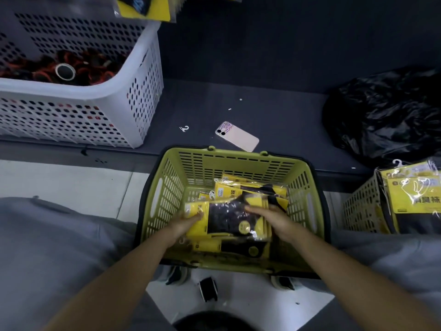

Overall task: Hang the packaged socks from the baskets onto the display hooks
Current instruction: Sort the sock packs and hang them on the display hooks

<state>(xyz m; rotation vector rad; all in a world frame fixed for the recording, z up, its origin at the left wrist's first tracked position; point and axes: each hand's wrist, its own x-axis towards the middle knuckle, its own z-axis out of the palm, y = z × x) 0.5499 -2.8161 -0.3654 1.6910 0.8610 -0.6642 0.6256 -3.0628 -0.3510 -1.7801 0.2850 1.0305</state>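
A green shopping basket [238, 161] stands on the floor between my knees, holding several yellow-and-black packaged socks. Both hands are inside it on the top sock packet [229, 220]. My left hand [185, 223] grips the packet's left yellow edge. My right hand [269, 217] lies on its right side, fingers curled over the plastic. More packets [250, 191] lie underneath and behind. Hung packets [145, 7] show at the top edge; the hooks themselves are hidden.
A white perforated crate [133, 91] with red-black items and a tape roll [65, 71] sits on the dark shelf at left. A pink phone [237, 136] and a small white hook [184, 128] lie on the shelf. Black plastic bag [386, 113] right; second basket with sock packets [412, 192] far right.
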